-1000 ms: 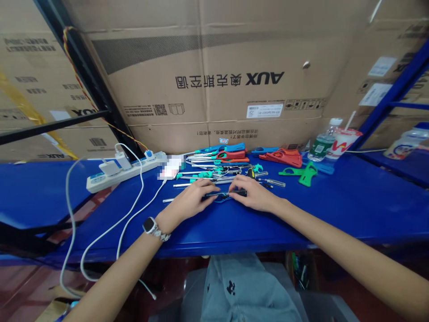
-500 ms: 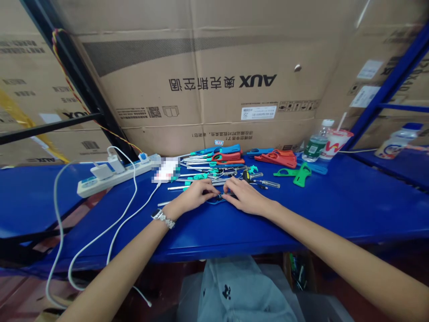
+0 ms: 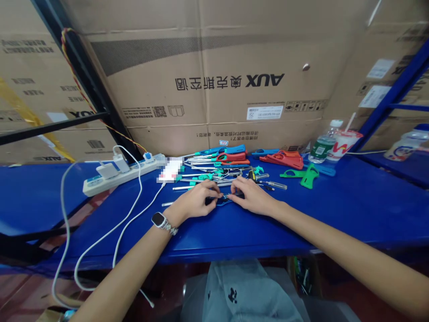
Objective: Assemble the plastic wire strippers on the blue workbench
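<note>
My left hand [image 3: 200,198] and my right hand [image 3: 251,195] meet over a long-necked lighter [image 3: 224,201] lying low on the blue table. Its blue handle shell shows between my fingers, with dark parts and thin pale wire in it; a metal tube sticks out to the left under my left wrist. The left fingers are curled around the handle's near end of the tube. My right thumb and index finger pinch at something small on the handle, too fine to make out. Just behind lie several metal tubes [image 3: 181,188] with green fittings and a yellow-and-black tool [image 3: 252,177].
Blue and red lighters [image 3: 233,157] are piled at the back. Red shells [image 3: 284,159] and green shells [image 3: 309,176] lie to the right, before a bottle [image 3: 322,145] and a paper cup [image 3: 343,145]. A power strip [image 3: 124,176] with white cables lies left. Cardboard boxes stand behind.
My left hand has turned at the wrist, showing the watch face, and its fingertips have drawn slightly away from the right ones. The right hand stays pinched. The whole view has shifted slightly.
</note>
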{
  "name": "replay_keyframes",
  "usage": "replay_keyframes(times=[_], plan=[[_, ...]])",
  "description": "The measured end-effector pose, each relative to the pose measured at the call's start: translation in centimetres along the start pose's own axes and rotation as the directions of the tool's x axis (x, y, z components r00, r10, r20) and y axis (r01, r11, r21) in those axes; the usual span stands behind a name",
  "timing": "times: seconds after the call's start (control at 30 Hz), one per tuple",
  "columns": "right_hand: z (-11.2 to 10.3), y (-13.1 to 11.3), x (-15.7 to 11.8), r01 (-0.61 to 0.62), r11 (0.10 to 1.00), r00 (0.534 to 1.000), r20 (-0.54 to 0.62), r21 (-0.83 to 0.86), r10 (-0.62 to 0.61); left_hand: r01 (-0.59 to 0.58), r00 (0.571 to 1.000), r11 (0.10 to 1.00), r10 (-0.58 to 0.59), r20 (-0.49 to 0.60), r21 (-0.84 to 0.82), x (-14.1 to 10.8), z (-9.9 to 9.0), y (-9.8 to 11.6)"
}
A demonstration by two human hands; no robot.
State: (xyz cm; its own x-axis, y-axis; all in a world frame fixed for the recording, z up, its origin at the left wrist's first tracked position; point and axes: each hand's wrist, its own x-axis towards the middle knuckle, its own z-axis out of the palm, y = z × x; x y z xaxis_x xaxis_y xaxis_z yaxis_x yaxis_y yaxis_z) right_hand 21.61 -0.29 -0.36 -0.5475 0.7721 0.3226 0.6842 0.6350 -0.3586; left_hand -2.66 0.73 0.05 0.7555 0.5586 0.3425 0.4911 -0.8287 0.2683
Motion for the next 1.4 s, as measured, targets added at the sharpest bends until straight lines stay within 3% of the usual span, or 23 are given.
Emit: replay_keyframes(times=[0.13, 0.2, 0.27, 0.37, 0.43, 0.5, 0.6, 0.8, 0.9, 1.0, 1.13, 1.3, 1.4], plan=[[-0.1, 0.1, 2.1, 0.000, 0.996, 0.998, -0.066, 0.088, 0.006, 0.012, 0.999, 1.000, -0.012, -0.042, 0.004, -0.1, -0.2, 0.5], [-0.1, 0.2, 4.0, 0.017, 0.994, 0.992, -0.124, 0.105, -0.004, 0.025, 0.993, 1.000, -0.026, -0.112, -0.011, -0.2, -0.5, 0.5], [-0.1, 0.3, 6.4, 0.022, 0.997, 0.994, -0.111, 0.069, -0.014, 0.050, 0.977, 0.998, -0.056, -0.204, -0.033, -0.3, -1.1, 0.1], [0.1, 0.6, 9.8, 0.017, 0.998, 0.999, 0.029, -0.054, -0.015, 0.113, 0.933, 0.992, -0.125, -0.336, -0.056, -0.7, -2.2, -1.1], [0.3, 0.8, 11.4, 0.077, 0.989, 0.987, 0.153, -0.128, -0.057, 0.169, 0.906, 0.984, -0.179, -0.383, -0.061, -1.0, -2.7, -1.9], [0.5, 0.9, 12.5, 0.126, 0.978, 0.968, 0.238, -0.166, -0.084, 0.218, 0.898, 0.974, -0.223, -0.380, -0.057, -1.1, -2.9, -2.5], [0.4, 1.0, 13.1, 0.157, 0.965, 0.961, 0.260, -0.212, -0.099, 0.252, 0.905, 0.966, -0.255, -0.340, -0.051, -1.2, -2.6, -3.0], [-1.2, 1.1, 11.6, 0.121, 0.979, 0.988, 0.120, -0.167, -0.101, 0.201, 0.899, 0.979, -0.194, -0.392, -0.022, -1.0, -2.0, -2.6], [-2.1, 0.8, 9.3, 0.039, 0.997, 0.999, 0.016, 0.066, -0.040, 0.135, 0.909, 0.990, -0.111, -0.401, 0.031, -0.6, -1.7, -1.6], [-2.0, 0.0, 6.5, 0.033, 0.928, 0.999, 0.004, 0.372, -0.037, 0.030, 0.930, 0.996, 0.001, -0.366, 0.079, -0.1, -1.1, -0.5], [-1.0, -0.8, 3.9, -0.034, 0.829, 0.999, 0.002, 0.558, 0.040, -0.072, 0.929, 0.992, 0.103, -0.356, 0.101, 0.1, -0.5, -0.1], [-0.5, -0.9, 3.0, -0.018, 0.792, 0.998, -0.037, 0.610, 0.052, -0.059, 0.917, 0.998, 0.046, -0.396, -0.021, 0.1, -0.6, -0.2], [-0.4, -0.6, 2.8, -0.029, 0.716, 0.998, -0.016, 0.697, 0.057, -0.024, 0.925, 0.999, 0.005, -0.379, -0.044, 0.1, -0.9, 0.0]])
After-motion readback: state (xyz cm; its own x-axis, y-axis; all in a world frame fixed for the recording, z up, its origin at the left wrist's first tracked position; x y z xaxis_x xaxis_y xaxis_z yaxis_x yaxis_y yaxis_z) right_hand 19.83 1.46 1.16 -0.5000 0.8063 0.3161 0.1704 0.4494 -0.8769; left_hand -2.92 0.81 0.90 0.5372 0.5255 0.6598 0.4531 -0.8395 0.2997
